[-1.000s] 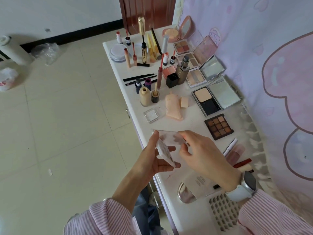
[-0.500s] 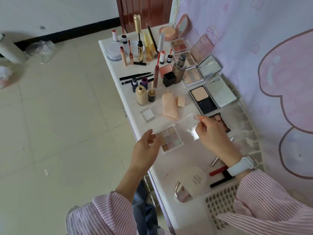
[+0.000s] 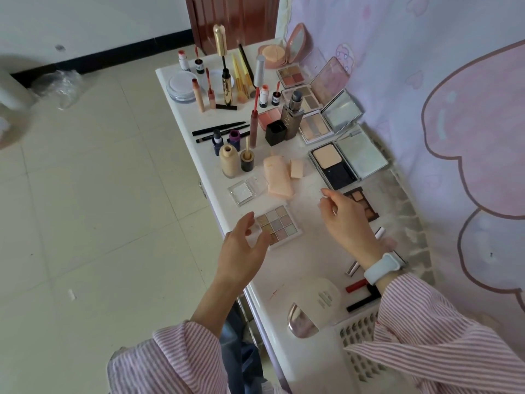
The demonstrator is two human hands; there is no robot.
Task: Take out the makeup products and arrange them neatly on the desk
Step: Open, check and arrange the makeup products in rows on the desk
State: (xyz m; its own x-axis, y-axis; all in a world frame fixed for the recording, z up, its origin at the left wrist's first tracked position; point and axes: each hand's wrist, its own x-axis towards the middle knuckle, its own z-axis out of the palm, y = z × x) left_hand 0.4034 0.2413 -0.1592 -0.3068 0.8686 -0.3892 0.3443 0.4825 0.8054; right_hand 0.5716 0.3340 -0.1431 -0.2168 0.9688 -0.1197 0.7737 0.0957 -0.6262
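White tabletop [image 3: 309, 260] running away from us, and it's crowded. At the near end a white perforated basket [image 3: 366, 354], a rose-gold mirror [image 3: 301, 322] just beside it. Moving up: a 9-pan pastel eyeshadow palette [image 3: 277, 224] lying flat by the left edge, a clear single-pan compact [image 3: 245, 190] just beyond it, then a peach sponge pack [image 3: 277, 177]. Near the wall side, an open black powder compact [image 3: 333, 166] with its mirror lid back. Far end: a gold-capped mascara [image 3: 224, 72] standing upright among tubes.
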